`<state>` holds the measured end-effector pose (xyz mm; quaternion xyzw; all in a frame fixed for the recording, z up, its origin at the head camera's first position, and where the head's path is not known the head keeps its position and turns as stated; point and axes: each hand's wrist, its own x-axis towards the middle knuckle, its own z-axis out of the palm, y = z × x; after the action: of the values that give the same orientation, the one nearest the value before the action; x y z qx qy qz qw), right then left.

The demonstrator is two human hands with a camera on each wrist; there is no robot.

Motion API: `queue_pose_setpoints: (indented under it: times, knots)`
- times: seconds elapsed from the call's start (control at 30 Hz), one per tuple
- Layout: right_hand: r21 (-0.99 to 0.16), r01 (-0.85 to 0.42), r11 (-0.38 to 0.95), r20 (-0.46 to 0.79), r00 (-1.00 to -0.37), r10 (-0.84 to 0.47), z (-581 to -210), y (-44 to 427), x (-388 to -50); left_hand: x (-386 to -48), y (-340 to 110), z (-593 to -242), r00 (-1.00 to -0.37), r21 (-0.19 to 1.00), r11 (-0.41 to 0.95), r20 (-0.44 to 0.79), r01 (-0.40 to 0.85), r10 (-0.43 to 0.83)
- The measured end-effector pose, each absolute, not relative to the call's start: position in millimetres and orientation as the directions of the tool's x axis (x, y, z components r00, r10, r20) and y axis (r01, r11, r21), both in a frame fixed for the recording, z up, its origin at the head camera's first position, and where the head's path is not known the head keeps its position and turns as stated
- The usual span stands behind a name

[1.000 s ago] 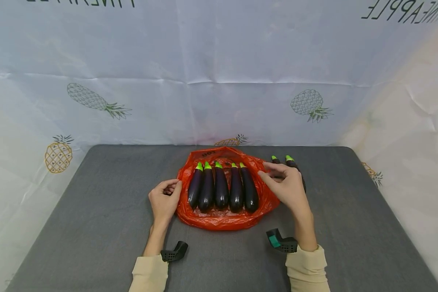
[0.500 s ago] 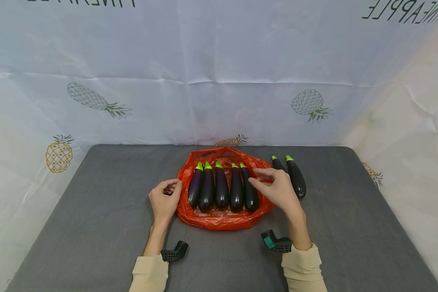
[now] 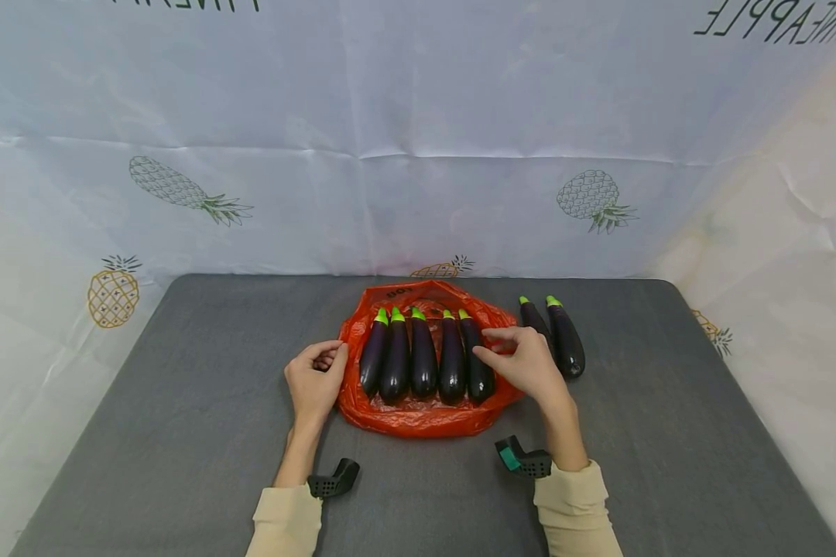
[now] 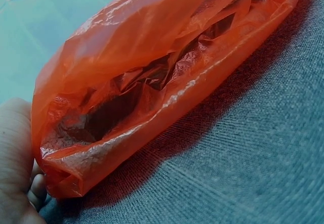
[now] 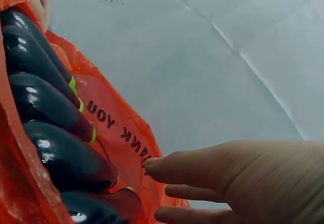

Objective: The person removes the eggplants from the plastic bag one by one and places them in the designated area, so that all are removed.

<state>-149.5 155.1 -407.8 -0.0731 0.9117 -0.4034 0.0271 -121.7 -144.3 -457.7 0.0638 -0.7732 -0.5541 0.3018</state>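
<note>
Several dark purple eggplants (image 3: 423, 363) with green tops lie side by side in a red plastic bag (image 3: 418, 424), its mouth spread wide. My left hand (image 3: 316, 379) pinches the bag's left rim between thumb and fingers; the left wrist view shows the bag's folded edge (image 4: 126, 143) beside that hand. Over the right rim reaches my right hand (image 3: 525, 362), thumb and fingers apart, close to the rightmost eggplant (image 3: 478, 367) in the bag. Nothing shows between its fingers; whether the fingertips touch that eggplant or the bag, I cannot tell.
Two more eggplants (image 3: 566, 340) lie on the grey table (image 3: 209, 433) right of the bag, one partly behind my right hand. A white curtain (image 3: 418, 209) with pineapple prints hangs along the table's back edge.
My right hand has moved left from the bag's right edge to above the rightmost bagged eggplant, uncovering more of the two outside. The bag's right rim has shifted slightly inward. My left hand stays put.
</note>
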Motion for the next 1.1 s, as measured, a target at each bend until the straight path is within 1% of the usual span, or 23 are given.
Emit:
queue_pose_setpoints:
  times: [0.23, 0.53, 0.83, 1.1]
  knots:
    - [-0.727, -0.116, 0.677, -0.009, -0.984, -0.178, -410.5, 154.3, -150.9, -122.5, -144.3, -459.4, -0.804, 0.893, 0.384, 0.401, 0.235, -0.439]
    - [-0.710, -0.094, 0.698, -0.035, -0.985, -0.169, -412.1, 151.0, -150.0, -121.6, -144.5, -457.0, -0.802, 0.888, 0.386, 0.414, 0.251, -0.430]
    - [-0.697, -0.020, 0.717, -0.097, -0.988, -0.123, -410.7, 148.5, -148.2, -121.7, -143.7, -457.5, -0.803, 0.893, 0.381, 0.403, 0.240, -0.439]
    - [-0.687, 0.015, 0.726, -0.151, -0.981, -0.123, -411.4, 147.8, -149.0, -122.1, -144.1, -458.5, -0.801, 0.890, 0.386, 0.410, 0.245, -0.436]
